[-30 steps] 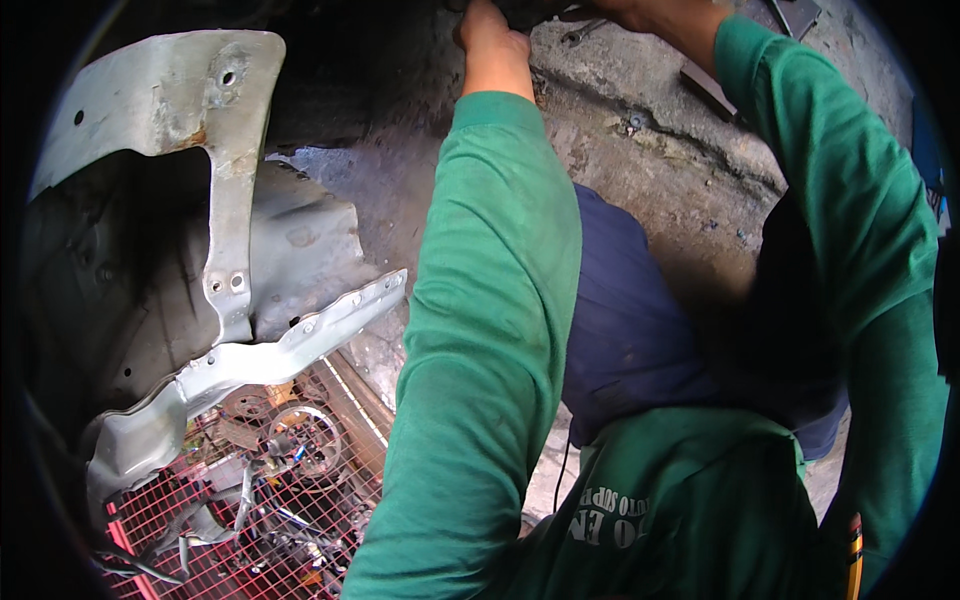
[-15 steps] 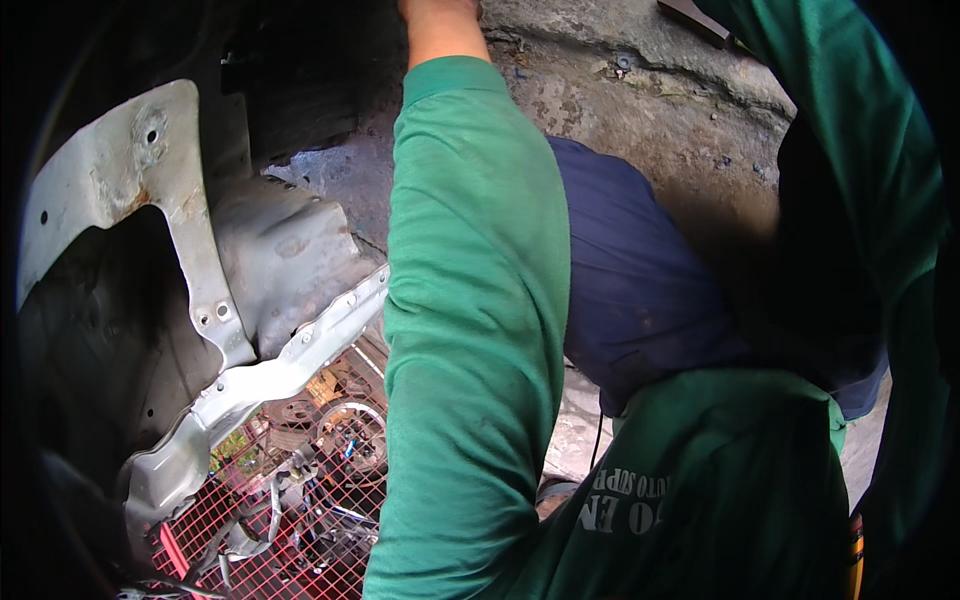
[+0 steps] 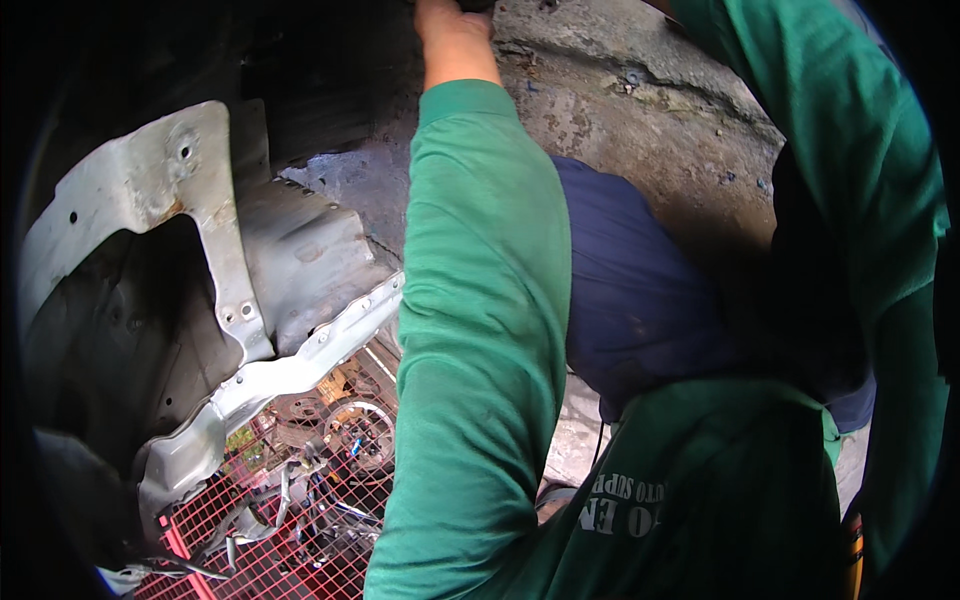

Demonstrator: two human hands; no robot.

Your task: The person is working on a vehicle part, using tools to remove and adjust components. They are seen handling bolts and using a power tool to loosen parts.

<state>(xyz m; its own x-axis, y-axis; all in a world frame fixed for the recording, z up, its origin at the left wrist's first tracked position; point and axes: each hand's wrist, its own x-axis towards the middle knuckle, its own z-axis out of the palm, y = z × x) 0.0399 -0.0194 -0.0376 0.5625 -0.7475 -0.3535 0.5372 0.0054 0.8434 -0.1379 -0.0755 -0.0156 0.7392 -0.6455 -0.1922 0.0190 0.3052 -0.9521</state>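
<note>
The left arm ran straight up the middle of the frame, green sleeve from the lower centre to the cuff near the top. The left hand point(image 3: 452, 35) sat at the top edge, wrist bare, fingers cut off by the rim, so its grip could not be read. The right arm arched along the upper right and down the right edge, sleeve bent at the elbow, hand out of view.

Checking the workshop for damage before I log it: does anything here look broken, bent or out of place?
Yes. The grey metal panel at left shows rust spots near its holes. The concrete at top is cracked and stained. Metal parts lie jumbled in the red wire basket. The left hand is cut off at the top edge.
</note>
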